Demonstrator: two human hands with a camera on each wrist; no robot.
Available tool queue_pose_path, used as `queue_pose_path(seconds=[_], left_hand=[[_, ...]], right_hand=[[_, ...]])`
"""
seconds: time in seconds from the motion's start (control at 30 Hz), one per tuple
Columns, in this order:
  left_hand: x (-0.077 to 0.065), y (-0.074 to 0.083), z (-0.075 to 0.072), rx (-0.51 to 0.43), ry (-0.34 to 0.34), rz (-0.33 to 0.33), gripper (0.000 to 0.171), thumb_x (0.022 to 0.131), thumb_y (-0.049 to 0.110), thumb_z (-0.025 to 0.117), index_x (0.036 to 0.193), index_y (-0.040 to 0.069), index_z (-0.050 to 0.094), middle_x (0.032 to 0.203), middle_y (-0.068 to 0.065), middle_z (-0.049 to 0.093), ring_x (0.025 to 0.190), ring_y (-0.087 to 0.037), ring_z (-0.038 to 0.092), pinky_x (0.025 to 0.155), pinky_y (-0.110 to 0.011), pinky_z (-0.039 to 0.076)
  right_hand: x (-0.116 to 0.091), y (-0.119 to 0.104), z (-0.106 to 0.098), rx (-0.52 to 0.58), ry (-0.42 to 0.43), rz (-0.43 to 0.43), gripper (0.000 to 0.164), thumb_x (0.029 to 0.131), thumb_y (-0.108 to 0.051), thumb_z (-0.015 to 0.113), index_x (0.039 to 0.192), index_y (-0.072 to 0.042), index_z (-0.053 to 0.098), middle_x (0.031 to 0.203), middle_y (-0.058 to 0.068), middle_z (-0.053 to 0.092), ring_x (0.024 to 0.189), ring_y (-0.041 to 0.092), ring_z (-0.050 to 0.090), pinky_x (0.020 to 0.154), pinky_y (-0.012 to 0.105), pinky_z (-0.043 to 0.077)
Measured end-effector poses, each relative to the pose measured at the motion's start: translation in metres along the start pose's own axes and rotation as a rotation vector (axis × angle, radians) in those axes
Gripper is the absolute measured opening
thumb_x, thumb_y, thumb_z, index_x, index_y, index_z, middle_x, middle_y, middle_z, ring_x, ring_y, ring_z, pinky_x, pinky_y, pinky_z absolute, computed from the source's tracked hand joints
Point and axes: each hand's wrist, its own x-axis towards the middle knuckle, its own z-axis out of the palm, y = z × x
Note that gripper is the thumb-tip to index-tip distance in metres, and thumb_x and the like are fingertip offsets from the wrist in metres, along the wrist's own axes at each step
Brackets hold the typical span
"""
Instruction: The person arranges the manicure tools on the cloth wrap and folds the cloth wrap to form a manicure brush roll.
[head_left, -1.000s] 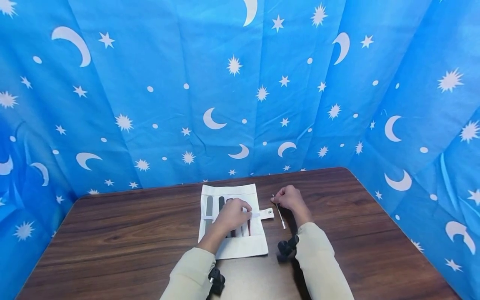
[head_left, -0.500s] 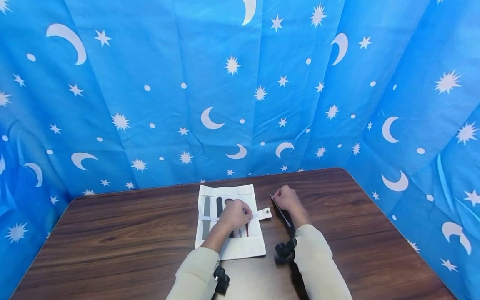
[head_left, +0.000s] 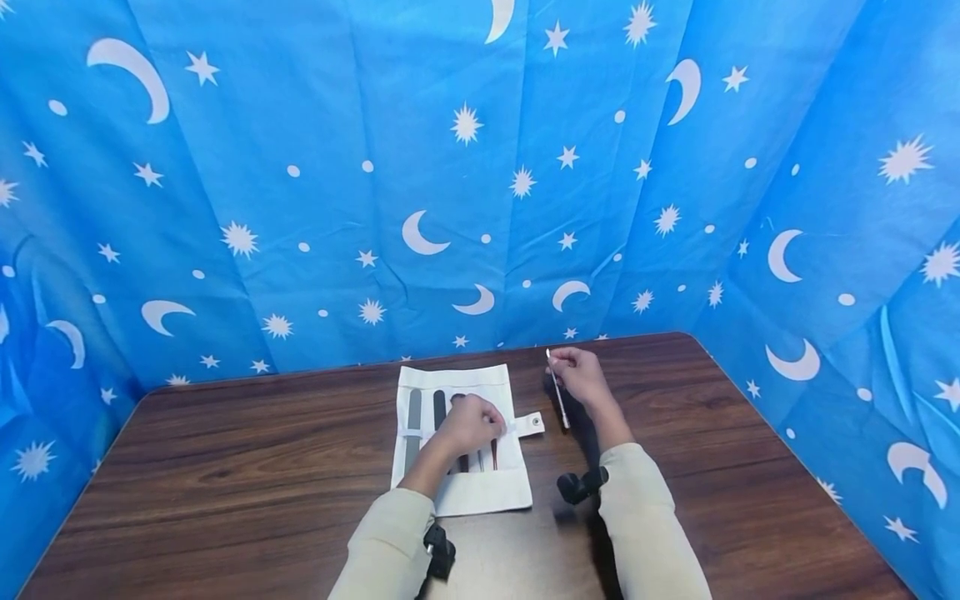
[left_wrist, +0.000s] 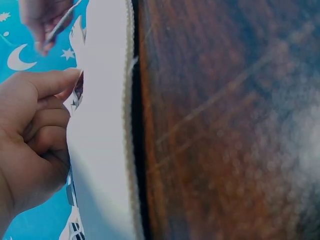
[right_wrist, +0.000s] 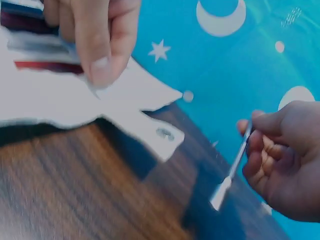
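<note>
A white fabric tool pouch (head_left: 483,500) lies unfolded on the table, with slim tools held under a white elastic band (head_left: 410,433). Over its right half is my left hand (head_left: 471,425), thumb and fingertip pinching the band near a red-handled tool (head_left: 494,457). My right hand (head_left: 581,375) is to the right of the pouch and pinches a thin metal cuticle pusher (head_left: 558,396) near its upper end. In the right wrist view the pusher's flat, flared tip (right_wrist: 220,194) points down toward the table. My left hand covers part of the tools.
A grey file (head_left: 414,408) and a black file (head_left: 439,408) sit at the pouch's left. A snap tab (head_left: 529,424) sticks out from its right edge. The dark wooden table (head_left: 247,467) ends at a blue star-and-moon curtain (head_left: 337,208).
My right hand has raised the cuticle pusher and moved it away toward the table's back edge, after tilting it briefly. My left hand stays at the band with little movement.
</note>
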Motion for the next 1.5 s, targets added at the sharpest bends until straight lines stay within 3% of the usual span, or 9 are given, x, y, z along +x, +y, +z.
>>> queue_pose_path(seconds=[0.1, 0.23, 0.43, 0.57, 0.67, 0.8, 1.0, 1.33, 1.5], left_hand=[[0.000, 0.000, -0.001, -0.024, 0.003, 0.001, 0.010, 0.090, 0.008, 0.069, 0.086, 0.006, 0.078, 0.078, -0.003, 0.071, 0.067, -0.013, 0.053, 0.062, -0.025, 0.042], [0.000, 0.001, -0.002, -0.038, 0.005, 0.001, 0.010, 0.090, 0.008, 0.069, 0.086, 0.006, 0.078, 0.070, 0.001, 0.065, 0.064, -0.012, 0.051, 0.059, -0.025, 0.039], [-0.001, 0.000, -0.002, -0.032, 0.009, 0.022, 0.011, 0.089, 0.008, 0.068, 0.085, 0.006, 0.078, 0.062, 0.006, 0.057, 0.059, -0.011, 0.047, 0.057, -0.023, 0.037], [-0.002, -0.001, 0.001, -0.039, 0.000, 0.029, 0.010, 0.088, 0.007, 0.069, 0.084, 0.005, 0.078, 0.062, 0.005, 0.059, 0.061, -0.011, 0.049, 0.059, -0.023, 0.038], [-0.002, -0.001, 0.002, -0.045, -0.011, 0.015, 0.010, 0.088, 0.007, 0.070, 0.083, 0.006, 0.078, 0.063, 0.004, 0.060, 0.064, -0.012, 0.049, 0.060, -0.024, 0.038], [-0.001, -0.001, 0.002, -0.041, -0.019, -0.010, 0.010, 0.089, 0.008, 0.070, 0.084, 0.008, 0.079, 0.069, 0.001, 0.064, 0.069, -0.013, 0.051, 0.062, -0.024, 0.039], [-0.001, 0.002, -0.002, -0.033, -0.023, -0.008, 0.010, 0.089, 0.008, 0.069, 0.086, 0.007, 0.078, 0.078, -0.004, 0.071, 0.069, -0.013, 0.053, 0.062, -0.025, 0.039], [0.000, 0.000, -0.004, -0.045, -0.031, -0.006, 0.010, 0.089, 0.009, 0.069, 0.086, 0.007, 0.079, 0.068, 0.003, 0.063, 0.063, -0.011, 0.049, 0.058, -0.024, 0.036], [0.000, 0.000, -0.005, -0.045, -0.029, 0.005, 0.010, 0.088, 0.009, 0.069, 0.086, 0.006, 0.079, 0.074, 0.000, 0.069, 0.066, -0.011, 0.051, 0.059, -0.023, 0.038]], right_hand=[[0.001, -0.011, 0.003, 0.145, 0.027, -0.032, 0.033, 0.105, -0.009, 0.052, 0.130, 0.011, 0.060, 0.089, 0.008, 0.070, 0.065, 0.003, 0.053, 0.063, 0.017, 0.047], [0.000, -0.023, 0.013, 0.351, 0.074, -0.012, 0.035, 0.106, -0.012, 0.051, 0.131, 0.010, 0.060, 0.082, -0.007, 0.060, 0.059, 0.002, 0.048, 0.059, 0.016, 0.044], [-0.005, -0.022, 0.041, 0.582, 0.104, 0.021, 0.026, 0.105, -0.012, 0.052, 0.118, 0.008, 0.061, 0.077, -0.008, 0.058, 0.054, 0.002, 0.045, 0.052, 0.016, 0.039], [-0.008, -0.007, 0.058, 0.647, 0.105, 0.075, 0.020, 0.105, -0.014, 0.052, 0.109, -0.001, 0.066, 0.077, -0.006, 0.060, 0.053, 0.002, 0.044, 0.050, 0.015, 0.039], [-0.009, 0.005, 0.068, 0.678, 0.119, 0.096, 0.021, 0.105, -0.013, 0.051, 0.112, 0.002, 0.066, 0.078, -0.004, 0.060, 0.052, 0.001, 0.044, 0.048, 0.014, 0.039], [-0.008, 0.015, 0.077, 0.666, 0.141, 0.078, 0.027, 0.105, -0.010, 0.052, 0.119, 0.010, 0.062, 0.077, -0.004, 0.060, 0.053, 0.000, 0.045, 0.048, 0.013, 0.039], [-0.006, 0.016, 0.082, 0.474, 0.088, 0.037, 0.029, 0.102, -0.011, 0.058, 0.119, 0.011, 0.065, 0.072, -0.007, 0.057, 0.054, 0.001, 0.045, 0.051, 0.014, 0.039], [-0.004, 0.010, 0.079, 0.356, -0.005, 0.105, 0.024, 0.099, -0.008, 0.058, 0.113, 0.010, 0.065, 0.071, -0.005, 0.059, 0.056, 0.003, 0.047, 0.053, 0.015, 0.042], [-0.004, 0.006, 0.073, 0.274, -0.056, 0.145, 0.021, 0.097, -0.007, 0.058, 0.108, 0.010, 0.066, 0.069, -0.004, 0.056, 0.059, 0.003, 0.051, 0.055, 0.015, 0.046]])
